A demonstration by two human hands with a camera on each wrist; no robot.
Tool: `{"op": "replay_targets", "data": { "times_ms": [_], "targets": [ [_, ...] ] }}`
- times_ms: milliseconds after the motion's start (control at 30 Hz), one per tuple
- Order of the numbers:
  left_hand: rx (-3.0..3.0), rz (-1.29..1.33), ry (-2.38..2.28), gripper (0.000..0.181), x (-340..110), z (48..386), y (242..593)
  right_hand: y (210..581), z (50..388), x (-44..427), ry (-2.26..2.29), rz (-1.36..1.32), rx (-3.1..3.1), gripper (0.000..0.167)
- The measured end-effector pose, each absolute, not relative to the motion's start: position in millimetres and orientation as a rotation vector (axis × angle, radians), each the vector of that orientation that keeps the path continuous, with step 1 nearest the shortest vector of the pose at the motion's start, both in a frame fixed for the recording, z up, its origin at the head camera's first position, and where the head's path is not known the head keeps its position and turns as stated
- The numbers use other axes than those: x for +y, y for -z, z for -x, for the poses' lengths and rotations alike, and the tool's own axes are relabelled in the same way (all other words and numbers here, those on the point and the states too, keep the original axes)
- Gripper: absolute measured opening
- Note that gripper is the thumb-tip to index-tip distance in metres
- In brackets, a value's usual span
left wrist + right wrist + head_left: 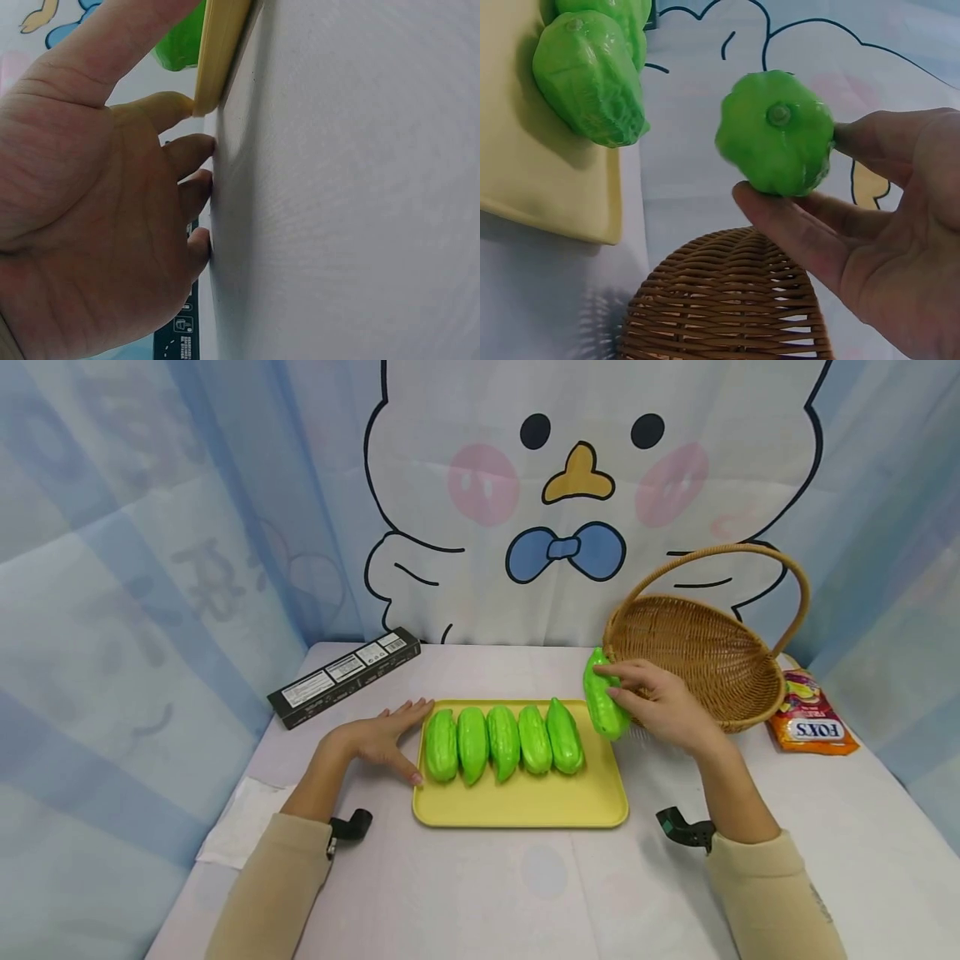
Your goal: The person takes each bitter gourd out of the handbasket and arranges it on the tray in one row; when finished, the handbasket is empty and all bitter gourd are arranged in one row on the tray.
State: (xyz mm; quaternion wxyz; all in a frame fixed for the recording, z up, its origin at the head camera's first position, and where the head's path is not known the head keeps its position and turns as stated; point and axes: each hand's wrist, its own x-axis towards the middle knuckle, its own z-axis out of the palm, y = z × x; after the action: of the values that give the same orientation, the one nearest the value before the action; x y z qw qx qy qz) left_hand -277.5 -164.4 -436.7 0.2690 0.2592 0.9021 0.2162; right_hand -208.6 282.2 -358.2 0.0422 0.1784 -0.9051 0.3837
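Observation:
My right hand pinches a shiny green bitter melon between thumb and fingers, above the tray's right corner and beside the wicker basket. In the right wrist view, the stem end of this bitter melon faces the camera. Several similar bitter melons lie side by side on a yellow tray. With fingers spread, my left hand rests at the tray's left edge. Its thumb reaches the rim, and in the left wrist view a fingertip touches the corner of the tray.
The wicker basket with a tall handle leans tilted at the back right. Next to it lies an orange and red snack bag. A long black box is at the back left, and a white cloth lies at the left edge.

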Motion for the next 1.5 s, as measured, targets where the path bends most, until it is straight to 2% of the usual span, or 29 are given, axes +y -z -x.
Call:
{"op": "replay_targets", "data": {
  "times_ms": [1000,1500],
  "targets": [
    [2.428,-0.688,-0.595,0.139,-166,279,441,378,209,261,-0.755,-0.573,-3.089,0.038],
    [2.433,-0.678,-0.599,0.138,-164,276,436,388,217,264,-0.760,-0.583,-3.158,0.038]
  ]
}}
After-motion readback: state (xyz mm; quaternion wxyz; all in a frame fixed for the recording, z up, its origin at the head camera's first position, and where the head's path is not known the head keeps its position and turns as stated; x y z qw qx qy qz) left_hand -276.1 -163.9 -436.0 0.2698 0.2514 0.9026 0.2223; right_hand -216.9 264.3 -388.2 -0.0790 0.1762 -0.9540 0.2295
